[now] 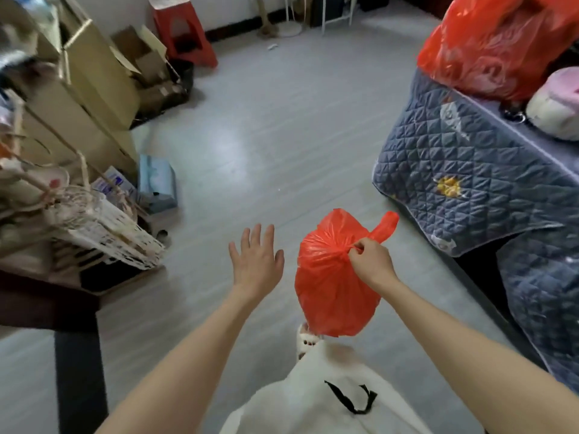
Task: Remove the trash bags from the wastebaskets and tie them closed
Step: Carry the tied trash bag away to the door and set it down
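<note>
Floor: pale grey plank-pattern floor (250, 126), glossy, with a soft light patch at mid-room.
Right hand: right hand (372, 261) pinches the gathered neck of the small red plastic trash bag (332, 289); fingers curled round the twist.
Trash bag: hangs in the air above the floor, full and rounded, one handle loop sticking up past the knuckles toward the bed.
Left hand: left hand (257, 258) flat and spread, palm down, fingers apart, holding nothing, just beside the bag without touching it.
Right side: bed under a blue-grey quilted cover (463, 164) that drapes down its corner; a large red plastic bag (498, 42) sits on top.
Left side: stacked brown cardboard boxes (94, 76), a white lattice plastic basket (109, 227) tilted on its side, a light blue tissue pack (156, 183) on the floor.
Far wall: red plastic stool (185, 29) against the white wall.
Foreground: white garment with a black strap (351, 399), low in view.
</note>
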A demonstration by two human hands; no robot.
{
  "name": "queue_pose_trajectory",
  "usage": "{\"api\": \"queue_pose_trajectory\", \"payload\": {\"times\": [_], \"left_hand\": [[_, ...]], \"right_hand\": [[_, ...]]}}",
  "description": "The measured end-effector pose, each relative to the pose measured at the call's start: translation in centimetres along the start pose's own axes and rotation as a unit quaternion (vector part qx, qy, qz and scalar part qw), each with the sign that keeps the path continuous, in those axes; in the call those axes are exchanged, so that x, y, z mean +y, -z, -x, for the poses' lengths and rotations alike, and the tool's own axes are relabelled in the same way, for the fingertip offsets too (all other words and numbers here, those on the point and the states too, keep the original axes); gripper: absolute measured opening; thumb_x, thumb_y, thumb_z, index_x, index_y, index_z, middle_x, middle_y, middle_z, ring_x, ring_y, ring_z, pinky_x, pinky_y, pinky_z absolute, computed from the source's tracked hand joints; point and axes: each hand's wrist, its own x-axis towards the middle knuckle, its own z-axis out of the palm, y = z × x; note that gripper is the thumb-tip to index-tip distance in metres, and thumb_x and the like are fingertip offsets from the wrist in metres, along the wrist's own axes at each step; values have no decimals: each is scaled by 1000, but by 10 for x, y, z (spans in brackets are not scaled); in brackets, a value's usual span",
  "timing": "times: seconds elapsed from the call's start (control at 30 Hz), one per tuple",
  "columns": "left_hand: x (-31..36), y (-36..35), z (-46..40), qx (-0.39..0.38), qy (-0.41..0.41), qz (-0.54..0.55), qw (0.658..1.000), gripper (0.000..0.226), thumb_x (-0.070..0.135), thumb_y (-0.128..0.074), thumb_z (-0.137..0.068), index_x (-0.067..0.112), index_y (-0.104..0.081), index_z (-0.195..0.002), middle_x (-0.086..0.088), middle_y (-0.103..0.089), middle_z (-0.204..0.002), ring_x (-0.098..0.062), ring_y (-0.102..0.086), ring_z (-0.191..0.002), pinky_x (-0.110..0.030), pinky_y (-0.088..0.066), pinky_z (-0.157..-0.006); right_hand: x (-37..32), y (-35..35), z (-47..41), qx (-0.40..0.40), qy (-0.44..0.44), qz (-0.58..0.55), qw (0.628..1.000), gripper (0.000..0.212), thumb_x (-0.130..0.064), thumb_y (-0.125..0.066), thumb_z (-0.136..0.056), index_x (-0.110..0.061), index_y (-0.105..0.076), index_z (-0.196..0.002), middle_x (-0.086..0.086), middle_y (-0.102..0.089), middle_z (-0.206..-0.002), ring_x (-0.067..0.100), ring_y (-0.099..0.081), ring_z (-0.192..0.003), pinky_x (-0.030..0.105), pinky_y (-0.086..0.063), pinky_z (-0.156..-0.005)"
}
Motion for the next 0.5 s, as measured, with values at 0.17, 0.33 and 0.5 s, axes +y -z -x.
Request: {"api": "queue_pose_trajectory", "payload": {"times": [0.17,0.33,0.5], "left_hand": [[12,42,-142,-6,2,9,1000,59,37,-34,-95,22,-12,-148,-6,-13,-157,-27,-10,-145,-53,-12,-115],[12,66,-285,-22,2,1,1000,58,37,-33,-96,22,-12,-148,-5,-11,-158,-27,-9,-145,-53,-11,-115],[9,89,-466,-22,-16,11,1000,56,36,-32,-96,20,-14,-147,-6,-13,-157,-28,-10,-145,-52,-12,-115]], "right_hand": [[-73,24,-129,-10,-1,3,1000,14,-20,-46,-82,-17,-60,-84,14,-67,-101,35,-57,-100,44,-48,-88],[-137,34,-264,-10,3,8,1000,13,-21,-47,-80,-20,-59,-81,13,-68,-100,35,-58,-99,41,-48,-85],[-207,39,-422,2,-17,8,1000,19,-18,-48,-82,-12,-64,-91,16,-67,-103,35,-59,-100,37,-46,-82]]}}
